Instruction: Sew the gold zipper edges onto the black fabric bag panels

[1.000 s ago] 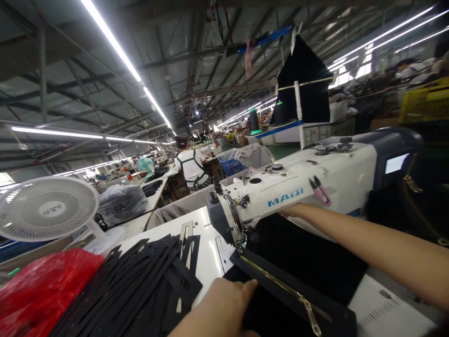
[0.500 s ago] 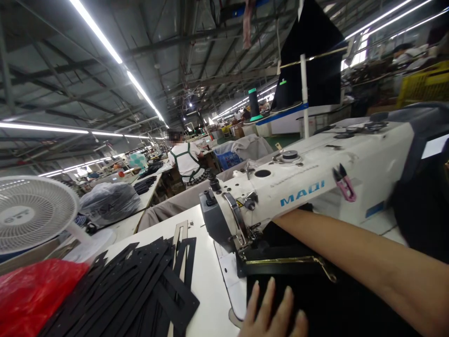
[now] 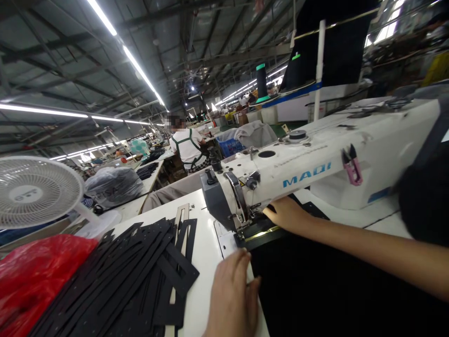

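Black fabric [image 3: 315, 285] with a gold-toothed zipper [image 3: 261, 234] lies under the needle end of a white sewing machine [image 3: 305, 164]. My left hand [image 3: 228, 292] is at the fabric's left edge, just in front of the needle plate, its fingers bent and closed on that edge. Beneath the machine's arm, my right hand [image 3: 289, 215] is closed on the fabric behind the zipper, close to the presser foot. Some of its fingertips are hidden. Pink thread snips [image 3: 351, 166] hang on the machine's body.
A pile of black slotted strips [image 3: 133, 276] covers the table left of the machine. Beside it are a red plastic bag [image 3: 42, 276] and a white fan [image 3: 31, 192]. Thread cones [image 3: 261, 84] stand behind the machine. A person [image 3: 189, 145] works at a farther table.
My left hand went from spread fingers on the fabric to bent fingers at its left edge. My right hand drew back into view beneath the machine's arm. The zipper's loose end is no longer visible.
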`<state>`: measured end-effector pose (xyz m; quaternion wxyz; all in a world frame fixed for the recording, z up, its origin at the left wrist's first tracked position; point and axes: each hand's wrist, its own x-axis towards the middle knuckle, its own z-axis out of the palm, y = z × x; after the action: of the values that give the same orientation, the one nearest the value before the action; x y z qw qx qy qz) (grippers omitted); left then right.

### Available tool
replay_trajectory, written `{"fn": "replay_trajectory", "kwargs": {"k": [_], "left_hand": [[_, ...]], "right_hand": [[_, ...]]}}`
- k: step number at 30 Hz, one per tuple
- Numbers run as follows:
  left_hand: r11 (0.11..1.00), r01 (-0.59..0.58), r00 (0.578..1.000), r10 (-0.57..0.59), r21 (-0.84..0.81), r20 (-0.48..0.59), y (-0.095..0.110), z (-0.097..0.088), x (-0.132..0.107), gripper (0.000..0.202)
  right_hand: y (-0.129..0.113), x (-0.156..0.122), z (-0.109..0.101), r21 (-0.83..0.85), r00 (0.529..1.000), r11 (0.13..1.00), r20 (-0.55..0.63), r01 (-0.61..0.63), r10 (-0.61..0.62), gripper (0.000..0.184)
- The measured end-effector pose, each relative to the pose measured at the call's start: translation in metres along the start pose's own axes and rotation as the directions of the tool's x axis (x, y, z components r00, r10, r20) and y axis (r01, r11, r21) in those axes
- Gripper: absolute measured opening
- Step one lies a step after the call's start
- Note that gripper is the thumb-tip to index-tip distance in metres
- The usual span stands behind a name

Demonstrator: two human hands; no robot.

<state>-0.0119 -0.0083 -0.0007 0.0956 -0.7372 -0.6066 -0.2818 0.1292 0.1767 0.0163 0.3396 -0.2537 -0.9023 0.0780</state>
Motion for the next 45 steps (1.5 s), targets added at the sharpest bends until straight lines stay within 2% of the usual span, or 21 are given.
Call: {"fn": "replay_trajectory", "kwargs": {"k": [2,4,6,8,13,21,28,32,40,45], "left_hand": [[0.997,0.027,0.999,-0.026,0.072,-0.019,-0.013,-0.004,0.008,0.033],[0.997,0.011,0.999,-0.008,0.076,-0.036,-0.023,0.001,0.016,0.023],[0.999,-0.007,0.998,0.01,0.046,-0.061,-0.028,0.009,0.021,0.02],[1.0,-0.009,0.997,0.011,0.022,-0.076,-0.032,0.015,0.024,0.019],[0.998,-0.06,0.995,0.062,0.029,-0.077,-0.036,0.016,0.025,0.02],[0.979,-0.154,0.985,0.162,0.134,-0.051,-0.038,0.015,0.031,0.02],[0.987,-0.1,0.993,0.106,0.123,-0.043,-0.04,0.02,0.036,0.017],[0.996,-0.055,0.998,0.057,0.074,-0.027,-0.041,0.02,0.037,0.017],[0.996,-0.045,0.998,0.048,0.081,-0.042,-0.039,0.018,0.036,0.015],[0.995,-0.068,0.996,0.072,0.077,-0.055,-0.039,0.017,0.033,0.015]], "right_hand": [[-0.012,-0.017,0.003,0.039,0.991,0.995,0.092,0.093,-0.096,0.012],[-0.025,-0.031,0.006,0.102,0.959,0.978,0.203,0.182,-0.199,0.022],[-0.033,-0.037,0.008,0.153,0.929,0.966,0.28,0.207,-0.243,0.031],[-0.036,-0.036,0.009,0.179,0.924,0.966,0.303,0.187,-0.235,0.032],[-0.031,-0.028,0.01,0.205,0.932,0.962,0.278,0.181,-0.234,0.032],[-0.028,-0.028,0.01,0.14,0.923,0.968,0.299,0.208,-0.241,0.031],[-0.022,-0.022,0.016,0.105,0.922,0.971,0.303,0.217,-0.239,0.031],[-0.024,-0.02,0.017,0.132,0.931,0.967,0.266,0.22,-0.248,0.031],[-0.025,-0.021,0.021,0.15,0.949,0.952,0.127,0.268,-0.287,0.031],[-0.023,-0.028,0.022,0.199,0.953,0.951,0.145,0.237,-0.267,0.03]]}}
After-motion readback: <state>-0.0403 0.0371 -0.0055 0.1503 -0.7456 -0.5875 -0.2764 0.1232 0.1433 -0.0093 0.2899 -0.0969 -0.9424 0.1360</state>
